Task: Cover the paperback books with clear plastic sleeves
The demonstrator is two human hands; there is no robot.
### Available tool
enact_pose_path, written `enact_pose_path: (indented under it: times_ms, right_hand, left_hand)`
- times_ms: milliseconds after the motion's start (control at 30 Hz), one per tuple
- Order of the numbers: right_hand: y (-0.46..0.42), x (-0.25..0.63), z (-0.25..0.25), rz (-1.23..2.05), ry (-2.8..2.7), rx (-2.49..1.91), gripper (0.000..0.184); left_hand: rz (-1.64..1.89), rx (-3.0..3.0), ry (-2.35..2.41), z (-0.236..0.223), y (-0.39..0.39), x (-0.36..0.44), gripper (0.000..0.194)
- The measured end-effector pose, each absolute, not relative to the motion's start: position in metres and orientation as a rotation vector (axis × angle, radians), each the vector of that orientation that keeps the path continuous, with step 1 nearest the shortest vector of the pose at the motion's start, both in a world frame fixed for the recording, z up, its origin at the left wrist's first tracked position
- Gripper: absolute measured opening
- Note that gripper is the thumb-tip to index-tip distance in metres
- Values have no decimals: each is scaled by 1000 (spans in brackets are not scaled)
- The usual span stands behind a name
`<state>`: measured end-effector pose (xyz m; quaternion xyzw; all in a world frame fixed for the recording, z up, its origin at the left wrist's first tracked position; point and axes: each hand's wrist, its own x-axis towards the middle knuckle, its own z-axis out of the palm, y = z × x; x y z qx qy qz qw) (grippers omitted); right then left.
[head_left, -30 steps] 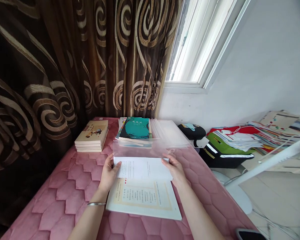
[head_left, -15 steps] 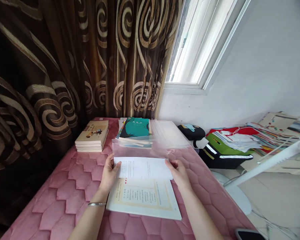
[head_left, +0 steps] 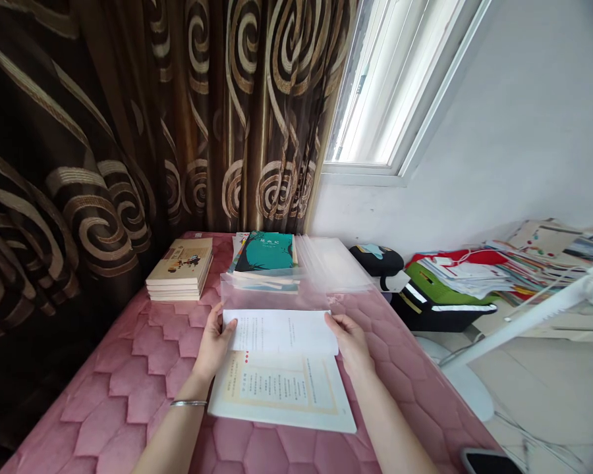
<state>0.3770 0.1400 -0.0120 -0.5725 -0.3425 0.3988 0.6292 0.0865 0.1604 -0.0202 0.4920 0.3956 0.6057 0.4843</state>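
Note:
An open book (head_left: pixel 286 388) lies turned sideways in front of me, its printed lower page flat on the pink surface. The upper part, a white page (head_left: pixel 281 331), is raised a little between my hands. My left hand (head_left: pixel 216 339) grips its left edge, thumb on top and fingers behind. At the right edge my right hand (head_left: pixel 350 339) holds it with the thumb on the page corner. A clear plastic book cover (head_left: pixel 271 301) extends beyond the page's far edge. How far the cover wraps the back of the book is hidden.
Behind are a teal-covered book (head_left: pixel 269 252) on other books and a stack of clear plastic covers (head_left: pixel 333 263). Several tan books (head_left: pixel 180 263) are piled at left. A phone (head_left: pixel 489 461) lies at the front right, near a white lamp stand (head_left: pixel 514 329). A patterned curtain (head_left: pixel 247 118) hangs behind.
Both hands keep their hold on the book with almost no movement. The whole view has shifted very slightly.

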Motion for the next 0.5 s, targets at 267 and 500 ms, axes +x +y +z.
enact_pose_path:
  times_ms: [267, 500]
  right_hand:
    - [144, 373, -28, 518, -964, -1420, 48]
    - [142, 367, -31, 493, -941, -1462, 51]
  left_hand:
    - [1475, 1145, 959, -18, 158, 86, 61]
    - [1496, 1124, 988, -14, 156, 86, 58]
